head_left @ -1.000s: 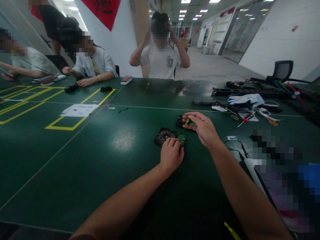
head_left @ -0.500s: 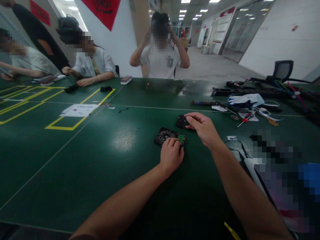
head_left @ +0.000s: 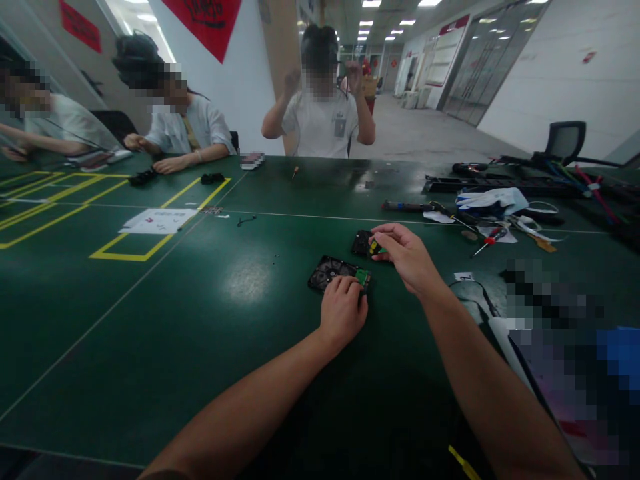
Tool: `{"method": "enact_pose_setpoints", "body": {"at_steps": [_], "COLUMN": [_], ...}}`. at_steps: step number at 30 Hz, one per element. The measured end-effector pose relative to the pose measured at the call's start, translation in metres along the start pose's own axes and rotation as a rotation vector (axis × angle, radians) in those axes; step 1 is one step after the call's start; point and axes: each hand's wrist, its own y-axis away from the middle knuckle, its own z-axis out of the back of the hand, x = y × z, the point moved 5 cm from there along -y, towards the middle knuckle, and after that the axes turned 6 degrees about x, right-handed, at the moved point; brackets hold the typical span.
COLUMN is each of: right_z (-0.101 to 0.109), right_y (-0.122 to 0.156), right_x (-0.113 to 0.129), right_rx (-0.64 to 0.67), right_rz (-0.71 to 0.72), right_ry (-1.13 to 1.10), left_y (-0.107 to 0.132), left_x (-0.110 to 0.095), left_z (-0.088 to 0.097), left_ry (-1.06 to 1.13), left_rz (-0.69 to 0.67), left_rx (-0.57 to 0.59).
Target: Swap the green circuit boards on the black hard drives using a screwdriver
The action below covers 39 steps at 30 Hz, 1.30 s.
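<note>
Left hand [head_left: 344, 310] atop drive [head_left: 326, 268] (grip unclear), drive jutting leftward; right hand [head_left: 404, 252] pinching yellow-black piece [head_left: 375, 247].

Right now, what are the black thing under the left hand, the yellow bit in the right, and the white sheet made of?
Black thing: perhaps metal, dark with a faint sheen; its green patch looks like circuit board.
Yellow bit: maybe plastic, brightly coloured, mostly hidden.
White sheet: likely matt paper, thin, with small marks.

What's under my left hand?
Your left hand rests on a hard drive. Its dark face and a green patch show beyond the hand; whatever lies directly beneath is covered.
</note>
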Motion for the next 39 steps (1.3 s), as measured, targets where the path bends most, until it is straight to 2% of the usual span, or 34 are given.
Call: {"method": "enact_pose_setpoints", "body": {"at_steps": [7,21,31,39], "right_z": [0.0026,-0.0005,0.0006,0.0029], "right_y": [-0.0001,-0.0009,0.0018,-0.0013], "right_x": [0.0006,-0.002,0.0065,-0.0018], "right_rx": [-0.007,0.023,0.019,-0.013], "right_rz": [0.038,-0.019,0.045,0.028], "right_ry": [0.115,-0.072,0.114,0.046], "left_y": [0.0004,0.0013,0.0008,0.0005], "left_x": [0.001,0.0008,0.0006,0.0], "left_z": [-0.0023,-0.0025,-0.0016,-0.0013], "left_ry": [-0.007,-0.019,-0.015,-0.018], "left_rz": [0.005,0.007,0.005,0.004], "left_rx": [0.009,0.006,0.007,0.001]}}
